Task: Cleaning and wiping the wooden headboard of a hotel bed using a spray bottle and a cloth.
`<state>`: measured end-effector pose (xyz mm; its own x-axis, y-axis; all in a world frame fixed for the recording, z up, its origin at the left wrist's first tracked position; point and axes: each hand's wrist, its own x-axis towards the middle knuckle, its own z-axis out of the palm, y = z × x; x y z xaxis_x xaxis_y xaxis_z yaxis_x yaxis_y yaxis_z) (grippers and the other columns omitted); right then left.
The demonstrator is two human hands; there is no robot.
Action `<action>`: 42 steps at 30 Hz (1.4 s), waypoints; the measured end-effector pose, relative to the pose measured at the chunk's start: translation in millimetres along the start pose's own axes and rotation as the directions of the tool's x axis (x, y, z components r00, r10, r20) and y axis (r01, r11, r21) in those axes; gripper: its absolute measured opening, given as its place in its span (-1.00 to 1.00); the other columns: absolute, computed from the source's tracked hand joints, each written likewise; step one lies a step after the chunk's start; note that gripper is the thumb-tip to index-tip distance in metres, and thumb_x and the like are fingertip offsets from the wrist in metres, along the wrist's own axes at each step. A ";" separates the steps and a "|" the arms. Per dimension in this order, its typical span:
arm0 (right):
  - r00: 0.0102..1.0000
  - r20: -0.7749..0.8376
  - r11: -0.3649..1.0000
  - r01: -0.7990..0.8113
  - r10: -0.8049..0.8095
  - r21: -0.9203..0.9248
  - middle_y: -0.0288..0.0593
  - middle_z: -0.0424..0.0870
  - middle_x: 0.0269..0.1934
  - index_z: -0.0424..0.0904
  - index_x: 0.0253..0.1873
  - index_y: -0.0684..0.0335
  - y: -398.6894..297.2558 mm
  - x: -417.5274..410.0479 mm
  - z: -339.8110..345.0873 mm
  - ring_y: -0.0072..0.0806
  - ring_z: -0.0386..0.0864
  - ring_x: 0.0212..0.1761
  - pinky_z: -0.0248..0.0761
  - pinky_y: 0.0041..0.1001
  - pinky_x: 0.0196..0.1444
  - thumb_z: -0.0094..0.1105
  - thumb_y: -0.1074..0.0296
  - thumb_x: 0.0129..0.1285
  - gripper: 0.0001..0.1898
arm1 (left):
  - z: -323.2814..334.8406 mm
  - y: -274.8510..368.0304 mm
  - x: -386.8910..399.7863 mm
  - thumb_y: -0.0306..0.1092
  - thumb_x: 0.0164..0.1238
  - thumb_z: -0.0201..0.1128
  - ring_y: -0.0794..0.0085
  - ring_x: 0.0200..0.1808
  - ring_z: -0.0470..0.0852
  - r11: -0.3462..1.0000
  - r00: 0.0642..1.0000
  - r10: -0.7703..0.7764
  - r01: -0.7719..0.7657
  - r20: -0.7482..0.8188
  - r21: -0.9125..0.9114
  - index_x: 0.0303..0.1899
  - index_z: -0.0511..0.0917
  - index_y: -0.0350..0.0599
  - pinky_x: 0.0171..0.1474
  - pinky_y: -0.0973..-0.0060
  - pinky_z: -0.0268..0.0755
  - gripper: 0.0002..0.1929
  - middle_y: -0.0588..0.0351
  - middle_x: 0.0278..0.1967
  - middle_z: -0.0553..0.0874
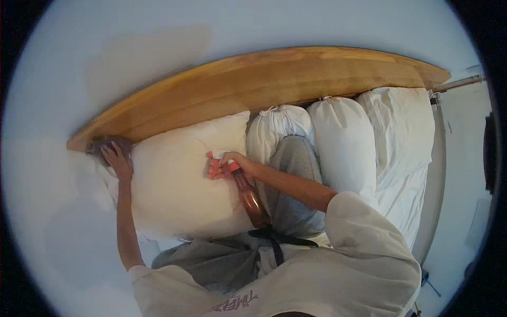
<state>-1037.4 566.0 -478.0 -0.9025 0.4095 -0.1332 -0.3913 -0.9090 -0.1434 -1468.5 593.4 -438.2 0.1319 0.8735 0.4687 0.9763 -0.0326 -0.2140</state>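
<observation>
My right hand (pixel 233 164) grips the red and white trigger head of a spray bottle (pixel 251 198) with a translucent brown body. The bottle hangs tilted over a large white pillow (pixel 178 182), its nozzle turned to the left. At the far left, my left hand (pixel 117 158) presses with spread fingers on a dark grey cloth (pixel 122 145), beside the pillow and against the left end of a wooden headboard (pixel 222 87). How much of the cloth lies under the palm is hidden.
White drawstring bolsters (pixel 344 138) stand upright against the headboard, right of the pillow. Another white pillow (pixel 404 119) lies at the bed's right side. My bent knee (pixel 295 170) in grey trousers is between the large pillow and the bolsters. A pale wall (pixel 51 190) borders the left.
</observation>
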 end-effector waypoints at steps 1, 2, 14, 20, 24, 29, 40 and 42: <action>1.000 -0.001 1.000 -0.004 0.004 -0.001 -0.18 0.54 -0.09 0.37 0.10 0.19 -0.5 -5.2 6.2 -0.31 0.51 -0.03 0.33 -0.32 0.14 -0.06 0.38 0.08 -0.59 | -5.4 5.8 5.2 -0.42 0.00 0.19 -0.28 0.38 -0.14 1.000 1.000 -0.004 0.004 0.001 0.000 0.37 0.00 -0.20 0.38 -0.07 -0.28 -0.17 -0.39 0.34 -0.03; 0.996 -0.092 0.984 0.002 -0.019 -0.178 -0.15 0.54 -0.09 0.36 0.10 0.22 -0.3 -12.1 11.8 -0.29 0.52 -0.04 0.36 -0.32 0.11 -0.06 0.40 0.08 -0.58 | -12.9 10.0 8.5 -0.46 -0.01 0.17 -0.22 0.39 -0.12 1.000 0.999 0.027 -0.027 -0.019 0.016 0.38 0.00 -0.17 0.39 -0.06 -0.28 -0.17 -0.36 0.35 -0.03; 0.911 -0.393 0.976 0.037 -0.122 -0.216 -0.15 0.54 -0.09 0.43 -0.10 0.21 -5.9 -110.2 15.4 -0.29 0.51 0.04 0.28 -0.32 0.12 -0.02 0.34 0.10 -0.75 | -107.3 113.8 58.7 -0.78 -0.08 -0.06 0.12 0.44 -0.05 0.940 0.935 0.309 -0.273 0.172 -0.206 0.39 0.08 0.13 0.43 0.18 -0.14 -0.13 0.04 0.42 0.00; 0.916 -0.354 0.844 -0.033 -0.189 -0.535 -0.15 0.61 -0.18 0.45 -0.09 0.24 -0.7 -107.4 19.7 -0.36 0.56 -0.02 0.39 -0.42 0.02 -0.02 0.35 0.19 -0.79 | -129.7 148.0 69.6 -0.77 -0.07 -0.06 0.27 0.44 -0.01 0.900 0.945 0.322 -0.288 0.054 -0.326 0.38 0.11 0.15 0.43 0.21 -0.12 -0.14 0.16 0.42 0.05; 0.918 -0.287 0.786 0.042 -0.275 -0.617 -0.16 0.60 -0.20 0.44 -0.12 0.26 19.2 -102.5 19.6 -0.38 0.56 -0.04 0.40 -0.43 0.02 0.00 0.38 0.19 -0.81 | -112.8 165.3 91.0 -0.81 -0.18 -0.04 0.22 0.45 -0.04 0.816 0.896 0.433 -0.437 -0.100 -0.378 0.36 0.15 0.11 0.44 0.20 -0.16 -0.10 0.17 0.42 0.05; 0.786 -0.493 0.808 0.014 -0.373 -0.589 -0.20 0.55 -0.19 0.40 -0.04 0.27 55.7 -110.0 43.2 -0.35 0.53 -0.03 0.36 -0.41 0.07 0.02 0.47 0.14 -0.74 | -99.8 191.1 100.9 -0.63 0.10 -0.10 0.26 0.43 0.05 0.721 0.794 0.580 -0.604 -0.183 -0.340 0.34 0.20 0.09 0.42 0.19 -0.09 -0.32 0.22 0.40 0.14; 0.708 -0.519 0.804 0.115 -0.479 -0.584 -0.16 0.58 -0.13 0.42 -0.06 0.20 57.3 -124.4 134.3 -0.28 0.51 0.06 0.32 -0.34 0.08 0.01 0.38 0.14 -0.75 | -74.8 190.5 36.1 -0.40 0.23 -0.03 0.24 0.34 0.21 0.573 0.779 0.604 -0.572 -0.169 -0.587 0.27 0.30 0.07 0.33 0.26 0.09 -0.49 0.19 0.30 0.32; 0.720 -0.478 0.787 0.152 -0.503 -0.598 -0.15 0.57 -0.12 0.42 -0.06 0.21 49.3 -125.7 162.4 -0.26 0.50 0.08 0.30 -0.32 0.10 0.02 0.38 0.14 -0.75 | -73.0 189.2 31.2 -0.45 0.20 -0.02 0.25 0.34 0.21 0.588 0.801 0.573 -0.549 -0.173 -0.594 0.26 0.31 0.06 0.34 0.25 0.08 -0.47 0.19 0.30 0.31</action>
<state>-972.4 457.2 -309.1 -0.3675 0.7887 -0.4928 -0.3380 -0.6069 -0.7193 -1267.1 579.0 -401.5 0.6948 0.5969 0.4012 0.6036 -0.7873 0.1259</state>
